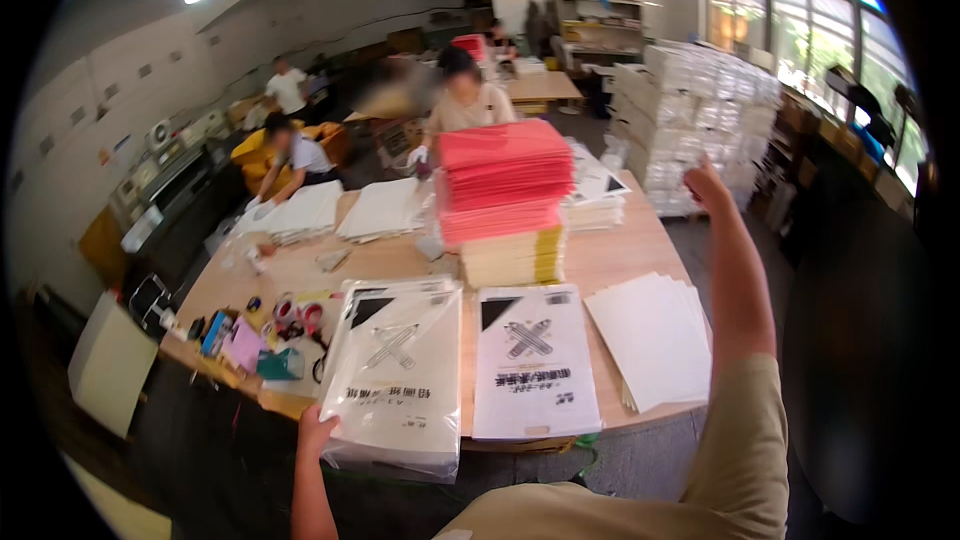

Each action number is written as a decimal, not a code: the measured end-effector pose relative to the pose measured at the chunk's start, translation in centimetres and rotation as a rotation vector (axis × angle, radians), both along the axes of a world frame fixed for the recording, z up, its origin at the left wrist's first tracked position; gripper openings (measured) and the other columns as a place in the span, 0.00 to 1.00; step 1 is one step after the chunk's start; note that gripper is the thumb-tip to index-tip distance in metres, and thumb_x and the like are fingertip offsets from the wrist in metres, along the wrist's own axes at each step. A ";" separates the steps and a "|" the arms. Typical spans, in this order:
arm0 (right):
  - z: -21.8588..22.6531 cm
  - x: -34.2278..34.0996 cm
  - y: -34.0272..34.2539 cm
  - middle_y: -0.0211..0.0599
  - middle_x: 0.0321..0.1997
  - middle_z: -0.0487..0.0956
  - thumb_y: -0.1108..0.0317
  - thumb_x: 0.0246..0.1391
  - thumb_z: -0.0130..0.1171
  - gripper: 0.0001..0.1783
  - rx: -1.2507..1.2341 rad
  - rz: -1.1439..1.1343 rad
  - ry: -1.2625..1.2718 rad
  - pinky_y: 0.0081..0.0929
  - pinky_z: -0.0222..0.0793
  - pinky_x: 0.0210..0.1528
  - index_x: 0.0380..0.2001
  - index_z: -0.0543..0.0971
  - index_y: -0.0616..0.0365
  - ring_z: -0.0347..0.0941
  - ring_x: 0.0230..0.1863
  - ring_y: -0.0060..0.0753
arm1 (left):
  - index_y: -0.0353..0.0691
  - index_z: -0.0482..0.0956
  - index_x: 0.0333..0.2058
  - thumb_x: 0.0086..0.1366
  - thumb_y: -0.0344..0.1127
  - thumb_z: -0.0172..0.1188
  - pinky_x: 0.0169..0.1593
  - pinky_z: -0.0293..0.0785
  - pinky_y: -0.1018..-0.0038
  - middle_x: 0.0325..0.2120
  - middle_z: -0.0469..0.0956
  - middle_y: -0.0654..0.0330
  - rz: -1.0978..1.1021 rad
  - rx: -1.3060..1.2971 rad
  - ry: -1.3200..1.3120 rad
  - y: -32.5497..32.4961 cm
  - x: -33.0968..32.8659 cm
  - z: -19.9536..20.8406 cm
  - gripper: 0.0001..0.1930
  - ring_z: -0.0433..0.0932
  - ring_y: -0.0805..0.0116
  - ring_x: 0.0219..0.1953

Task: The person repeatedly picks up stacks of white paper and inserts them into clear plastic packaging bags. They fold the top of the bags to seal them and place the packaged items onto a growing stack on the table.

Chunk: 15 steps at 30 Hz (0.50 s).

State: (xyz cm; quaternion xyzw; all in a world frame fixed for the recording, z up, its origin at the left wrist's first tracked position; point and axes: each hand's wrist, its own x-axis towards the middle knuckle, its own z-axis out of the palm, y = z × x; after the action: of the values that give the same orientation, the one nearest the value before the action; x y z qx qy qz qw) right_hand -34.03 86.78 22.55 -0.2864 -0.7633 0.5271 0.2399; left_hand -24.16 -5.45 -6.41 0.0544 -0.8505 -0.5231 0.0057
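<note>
My left hand (315, 431) is closed on the lower left edge of a clear plastic bag (345, 445) around a stack of drawing-paper pads (400, 370). The top pad has a crossed-pencils print and a black corner. To its right lies a similar white pad stack (535, 370), apart from my hands. My right arm reaches far out to the right; my right hand (708, 186) is raised beyond the table edge, fingers partly bent and one stretched out, with nothing visible in it. Loose white sheets (650, 340) lie on the table below that arm.
A tall pile of red and cream sheets (505, 180) stands mid-table. Tape rolls (290, 312) and a teal box (280, 364) crowd the left edge. Across the table (640, 250) a person (470, 105) stands; another bends over paper stacks (305, 212). Wrapped packs (690, 120) rise behind right.
</note>
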 end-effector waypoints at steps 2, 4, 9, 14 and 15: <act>-0.5 1.8 4.1 0.28 0.14 0.62 0.72 0.45 0.51 0.54 -0.004 -0.062 0.008 0.29 0.49 0.11 0.73 0.38 0.39 0.56 0.11 0.25 | 0.35 0.79 0.43 0.52 0.27 0.68 0.41 0.75 0.68 0.37 0.81 0.52 0.002 -0.127 0.018 1.9 -0.5 0.2 0.17 0.81 0.60 0.39; -1.2 1.8 2.1 0.28 0.12 0.62 0.75 0.44 0.46 0.52 -0.063 -0.042 -0.005 0.26 0.48 0.08 0.73 0.39 0.44 0.54 0.07 0.24 | 0.35 0.79 0.41 0.50 0.29 0.69 0.43 0.74 0.66 0.38 0.80 0.48 0.018 -0.317 0.083 2.4 0.3 2.0 0.18 0.80 0.56 0.40; -1.8 2.9 -2.6 0.32 0.16 0.66 0.75 0.46 0.49 0.49 -0.138 0.029 0.134 0.28 0.54 0.09 0.72 0.47 0.44 0.61 0.10 0.27 | 0.34 0.80 0.40 0.48 0.31 0.71 0.46 0.73 0.62 0.37 0.76 0.47 0.135 -0.421 0.206 2.3 1.1 -0.6 0.19 0.77 0.52 0.42; -17.7 7.9 -19.7 0.36 0.36 0.76 0.56 0.64 0.45 0.17 -0.121 0.671 0.189 0.29 0.74 0.36 0.48 0.71 0.57 0.75 0.34 0.28 | 0.33 0.80 0.40 0.47 0.30 0.72 0.45 0.73 0.63 0.35 0.76 0.49 0.207 -0.298 0.288 1.3 0.9 -3.0 0.20 0.77 0.51 0.40; -20.8 9.9 -25.7 0.37 0.40 0.77 0.52 0.67 0.43 0.21 -0.367 0.807 0.191 0.32 0.74 0.40 0.50 0.71 0.57 0.76 0.40 0.30 | 0.33 0.80 0.40 0.46 0.29 0.72 0.44 0.73 0.63 0.35 0.77 0.49 0.227 -0.304 0.276 1.4 0.9 -2.8 0.20 0.78 0.52 0.39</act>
State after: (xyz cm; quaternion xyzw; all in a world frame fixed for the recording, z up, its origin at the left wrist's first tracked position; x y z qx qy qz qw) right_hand -24.14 61.06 1.79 0.0464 -0.6823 0.7290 0.0299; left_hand -23.23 -4.06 -9.17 0.0763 -0.8991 -0.3876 0.1886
